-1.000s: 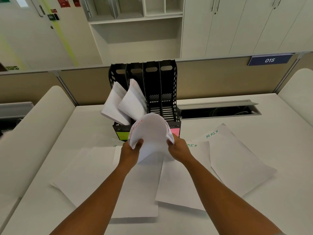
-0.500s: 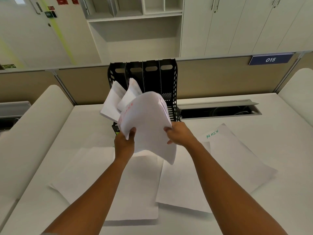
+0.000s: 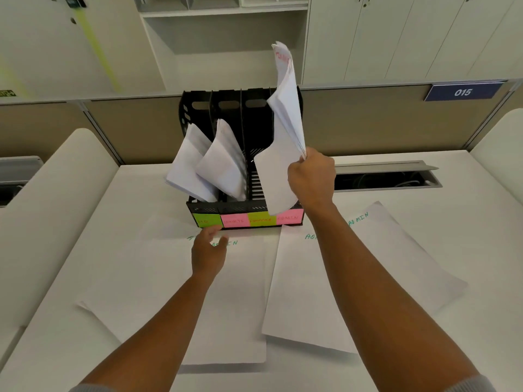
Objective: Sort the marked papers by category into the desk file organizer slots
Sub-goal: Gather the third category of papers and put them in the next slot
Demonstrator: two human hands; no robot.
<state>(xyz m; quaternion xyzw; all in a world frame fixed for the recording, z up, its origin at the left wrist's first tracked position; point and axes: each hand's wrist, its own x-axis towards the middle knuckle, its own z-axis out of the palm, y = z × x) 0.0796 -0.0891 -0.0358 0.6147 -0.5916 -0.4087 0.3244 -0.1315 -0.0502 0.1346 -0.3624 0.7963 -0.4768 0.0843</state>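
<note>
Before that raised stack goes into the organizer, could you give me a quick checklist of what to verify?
1. Grip: right hand grips the paper stack at its edge: ok.
2. Stack marking: red writing at top, blurred: cannot tell.
3. Target slot: third and fourth slots of the organizer look free of papers: ok.
4. Labels: FINANCE note and ADMIN note readable: ok.
5. Left hand open over the desk sheets, clear of the slots: ok.

left hand (image 3: 209, 251) released, paper stack (image 3: 283, 137) raised upright
</note>
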